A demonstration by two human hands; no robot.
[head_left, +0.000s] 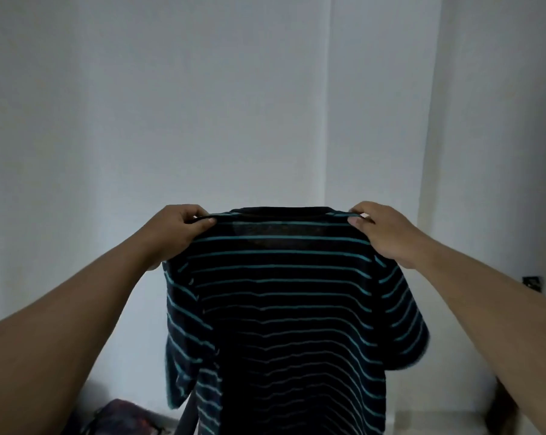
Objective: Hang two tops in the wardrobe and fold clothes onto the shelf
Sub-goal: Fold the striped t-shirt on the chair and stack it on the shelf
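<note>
one striped top [290,309], two hands, left [174,233] and right [387,233], one dark bundle [124,417].

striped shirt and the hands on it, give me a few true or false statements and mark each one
1. Both hands grip the striped shirt at its shoulders. True: left hand, right hand.
2. The shirt lies folded on a shelf. False: it hangs open in the air before a pale wall.
3. Its stripes are red. False: teal on dark fabric.
4. A hanger is in the shirt. False: none shows.
5. Both sleeves hang down. True.
</note>
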